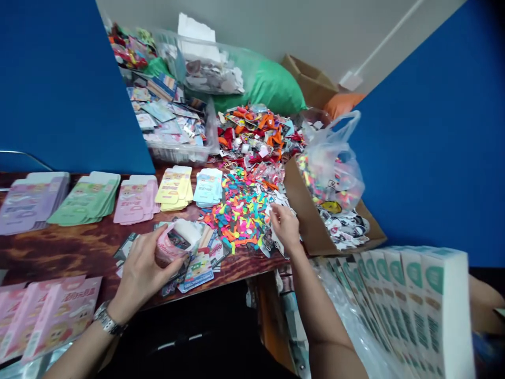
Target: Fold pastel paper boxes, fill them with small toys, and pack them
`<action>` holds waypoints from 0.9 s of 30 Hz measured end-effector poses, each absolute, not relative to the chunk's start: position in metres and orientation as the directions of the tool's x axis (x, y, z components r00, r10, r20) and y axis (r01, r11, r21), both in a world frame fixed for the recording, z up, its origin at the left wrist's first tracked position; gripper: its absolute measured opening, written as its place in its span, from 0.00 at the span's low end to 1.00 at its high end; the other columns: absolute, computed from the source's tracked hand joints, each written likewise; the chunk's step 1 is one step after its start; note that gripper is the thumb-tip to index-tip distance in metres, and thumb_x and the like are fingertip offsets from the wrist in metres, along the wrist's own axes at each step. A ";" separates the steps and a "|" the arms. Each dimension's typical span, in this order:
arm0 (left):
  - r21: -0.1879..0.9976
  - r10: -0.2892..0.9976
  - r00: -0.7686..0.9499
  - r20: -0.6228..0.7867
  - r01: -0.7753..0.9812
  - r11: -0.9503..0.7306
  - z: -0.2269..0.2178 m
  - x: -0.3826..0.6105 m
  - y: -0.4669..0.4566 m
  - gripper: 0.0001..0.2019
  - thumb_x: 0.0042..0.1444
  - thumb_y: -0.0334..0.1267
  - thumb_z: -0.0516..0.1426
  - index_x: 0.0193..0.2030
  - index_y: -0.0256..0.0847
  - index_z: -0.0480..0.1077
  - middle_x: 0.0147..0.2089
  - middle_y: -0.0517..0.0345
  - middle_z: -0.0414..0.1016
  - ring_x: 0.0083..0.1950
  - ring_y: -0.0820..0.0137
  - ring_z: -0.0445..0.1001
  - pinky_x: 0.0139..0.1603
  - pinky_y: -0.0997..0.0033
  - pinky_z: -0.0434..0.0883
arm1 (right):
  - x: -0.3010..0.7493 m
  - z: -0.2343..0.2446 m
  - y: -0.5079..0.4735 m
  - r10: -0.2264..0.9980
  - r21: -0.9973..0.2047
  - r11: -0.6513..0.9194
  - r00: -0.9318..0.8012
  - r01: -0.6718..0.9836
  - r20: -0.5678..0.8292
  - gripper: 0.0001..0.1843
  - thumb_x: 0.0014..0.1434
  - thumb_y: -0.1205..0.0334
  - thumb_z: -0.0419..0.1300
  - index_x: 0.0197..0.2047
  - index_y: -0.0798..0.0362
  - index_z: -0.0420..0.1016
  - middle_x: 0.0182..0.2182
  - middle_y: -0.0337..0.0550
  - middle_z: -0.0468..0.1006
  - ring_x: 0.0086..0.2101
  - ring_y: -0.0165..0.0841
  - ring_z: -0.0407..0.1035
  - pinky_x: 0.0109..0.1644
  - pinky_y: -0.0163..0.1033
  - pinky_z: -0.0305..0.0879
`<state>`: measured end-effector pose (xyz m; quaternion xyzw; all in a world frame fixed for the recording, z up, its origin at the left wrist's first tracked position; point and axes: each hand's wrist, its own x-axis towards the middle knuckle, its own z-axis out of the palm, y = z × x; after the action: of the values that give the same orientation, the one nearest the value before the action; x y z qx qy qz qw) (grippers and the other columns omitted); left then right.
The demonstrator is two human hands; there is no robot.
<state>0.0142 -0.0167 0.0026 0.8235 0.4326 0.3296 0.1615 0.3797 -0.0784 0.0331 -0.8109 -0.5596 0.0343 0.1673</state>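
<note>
Quick look at the setup: both hands are working over a wooden surface point(59, 255), well apart from each other. The left hand point(140, 276) is wrapped around a pink carton point(169, 253), which is curled or folded up, with something white point(188, 231) sitting at its far end. I can't quite tell what the white bit is. The carton's long axis tilts up and to the right, away from the left hand, and it sits over a messy spread of printed cards point(197, 276).

The right hand point(286, 227) is clearly the farther one from that carton, off to its right. Its fingers point(275, 211) are on a bunch of black-and-white stickers point(278, 226) at the edge of a big heap of bright foam shapes point(240, 213), though I can't tell if they're actually gripping anything.

Just past that hand there's a cardboard box point(303, 210) with a plastic bag point(333, 171) of colorful bits. Rows of flat cartons in lilac point(31, 202), green point(84, 200), pink point(134, 200), yellow point(173, 189) and blue point(208, 187) line the back, more pink ones point(59, 321) sit by the left wrist, and a stack of white-and-green boxes point(434, 310) stands off to the right.
</note>
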 end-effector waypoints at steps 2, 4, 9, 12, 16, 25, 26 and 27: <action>0.561 0.820 0.412 0.398 0.598 -0.572 0.001 0.014 -0.016 0.34 0.54 0.48 0.61 0.65 0.41 0.57 0.53 0.43 0.70 0.51 0.52 0.71 0.52 0.53 0.68 | 0.411 0.027 -0.092 0.911 -0.251 -0.385 0.409 0.888 0.047 0.17 0.63 0.60 0.55 0.52 0.55 0.74 0.44 0.53 0.76 0.36 0.34 0.72 0.41 0.38 0.65; 0.561 0.821 0.416 0.392 0.599 -0.571 0.002 0.015 -0.016 0.34 0.54 0.49 0.61 0.65 0.42 0.57 0.52 0.43 0.71 0.50 0.52 0.71 0.51 0.53 0.69 | 0.428 0.021 -0.106 0.912 -0.215 -0.405 0.409 0.889 -0.028 0.19 0.58 0.57 0.62 0.52 0.52 0.74 0.44 0.50 0.76 0.34 0.34 0.72 0.37 0.37 0.63; 0.538 0.808 0.450 0.382 0.602 -0.590 0.008 0.020 -0.017 0.33 0.56 0.51 0.59 0.64 0.39 0.57 0.50 0.41 0.71 0.49 0.51 0.72 0.49 0.53 0.70 | 0.432 0.013 -0.127 0.897 -0.138 -0.437 0.419 0.889 -0.142 0.27 0.52 0.51 0.67 0.54 0.45 0.71 0.48 0.46 0.72 0.40 0.38 0.71 0.35 0.36 0.62; 0.535 0.802 0.465 0.374 0.599 -0.596 0.009 0.023 -0.017 0.33 0.56 0.51 0.58 0.65 0.39 0.57 0.51 0.41 0.71 0.49 0.51 0.73 0.48 0.53 0.70 | 0.431 0.009 -0.131 0.891 -0.076 -0.443 0.430 0.893 -0.144 0.26 0.54 0.52 0.66 0.55 0.44 0.68 0.50 0.45 0.70 0.44 0.38 0.70 0.36 0.36 0.63; 0.533 0.789 0.474 0.390 0.583 -0.613 0.007 0.026 -0.018 0.33 0.56 0.49 0.59 0.65 0.40 0.56 0.52 0.41 0.71 0.50 0.52 0.72 0.50 0.53 0.70 | 0.431 0.006 -0.133 0.906 -0.088 -0.421 0.413 0.903 -0.099 0.17 0.57 0.55 0.63 0.50 0.46 0.70 0.48 0.45 0.71 0.46 0.38 0.69 0.36 0.36 0.63; 0.539 0.784 0.484 0.390 0.570 -0.620 0.006 0.028 -0.021 0.34 0.55 0.48 0.60 0.66 0.38 0.55 0.54 0.41 0.69 0.52 0.52 0.71 0.52 0.52 0.69 | 0.412 0.037 -0.108 0.950 -0.715 -0.234 0.311 0.659 -0.024 0.15 0.59 0.48 0.60 0.32 0.51 0.68 0.26 0.36 0.71 0.27 0.29 0.65 0.32 0.34 0.60; 0.537 0.784 0.485 0.389 0.572 -0.620 0.006 0.028 -0.021 0.35 0.55 0.49 0.60 0.65 0.38 0.55 0.54 0.41 0.69 0.52 0.52 0.70 0.52 0.53 0.69 | 0.406 0.036 -0.100 0.951 -0.798 -0.215 0.308 0.562 -0.039 0.16 0.58 0.47 0.60 0.33 0.51 0.68 0.25 0.35 0.70 0.25 0.28 0.64 0.29 0.33 0.59; 0.536 0.785 0.484 0.387 0.574 -0.619 0.007 0.028 -0.021 0.35 0.55 0.49 0.60 0.65 0.38 0.55 0.54 0.41 0.69 0.52 0.52 0.70 0.51 0.53 0.69 | 0.400 0.034 -0.092 0.949 -0.857 -0.206 0.310 0.472 -0.057 0.17 0.57 0.45 0.61 0.35 0.51 0.68 0.23 0.34 0.69 0.23 0.27 0.63 0.26 0.32 0.58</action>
<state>0.0280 -0.0213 0.0065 0.8444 0.4024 0.3103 0.1698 0.3997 -0.0922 0.0339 -0.7120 -0.4990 0.3096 0.3850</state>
